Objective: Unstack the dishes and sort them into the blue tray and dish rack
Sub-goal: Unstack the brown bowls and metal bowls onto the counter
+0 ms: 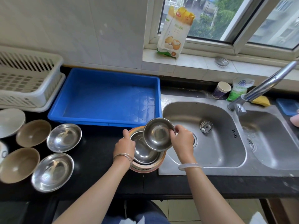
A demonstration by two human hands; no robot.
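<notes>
The right hand (182, 141) pinched a tilted steel bowl (158, 134) just left of it, above the stack (146, 156) whose rim the left hand (124, 145) gripped.

Flour bag (175, 32) on the windowsill; paper cup (221, 90), yellow sponge (261, 101) behind the steel sink (210, 151).

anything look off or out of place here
Mostly tidy. One oddity: the paper cup behind the sink leans tilted rather than standing upright. The blue tray and dish rack hold no dishes. No spills or damage visible.
</notes>
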